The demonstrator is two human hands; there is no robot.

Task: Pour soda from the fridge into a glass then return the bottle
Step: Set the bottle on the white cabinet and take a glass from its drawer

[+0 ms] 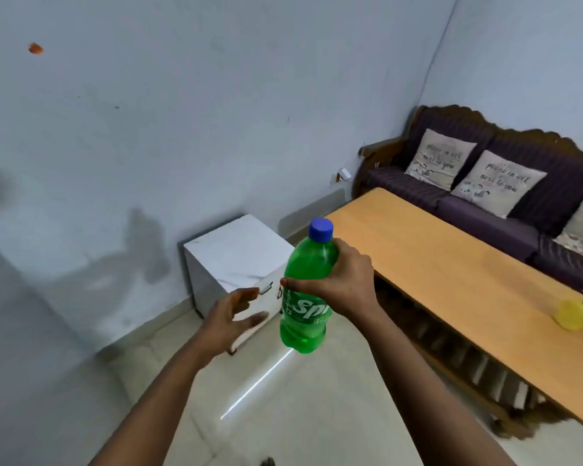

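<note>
- Head view: the right hand (pixel 345 280) grips a green soda bottle (pixel 306 294) around its upper body, fingers wrapped behind it and the thumb pressed across the front just above the label.
- The bottle is held upright in the air over the pale tiled floor (pixel 283 408), touching nothing but the hand; its blue cap (pixel 321 229) is screwed on.
- Green liquid fills the bottle up to its shoulder, and part of a white brand word shows on the label.
- The left hand (pixel 231 317) hangs just to the left of the bottle, palm turned toward it, fingers spread apart and slightly curled, holding nothing and not touching the bottle.
- Behind the hands, a small white box-shaped cabinet (pixel 236 257) stands against the light blue wall (pixel 182 112); whether it is the fridge cannot be told.
- To the right runs a long wooden table (pixel 451 264), with a yellow object (pixel 574 314) near its right end, partly cut off by the frame.
- Beyond the table stands a dark purple sofa (pixel 485 223) with a carved wooden frame and printed cushions (pixel 440 158).
- A small orange mark (pixel 35 48) sits high on the wall at upper left.
</note>
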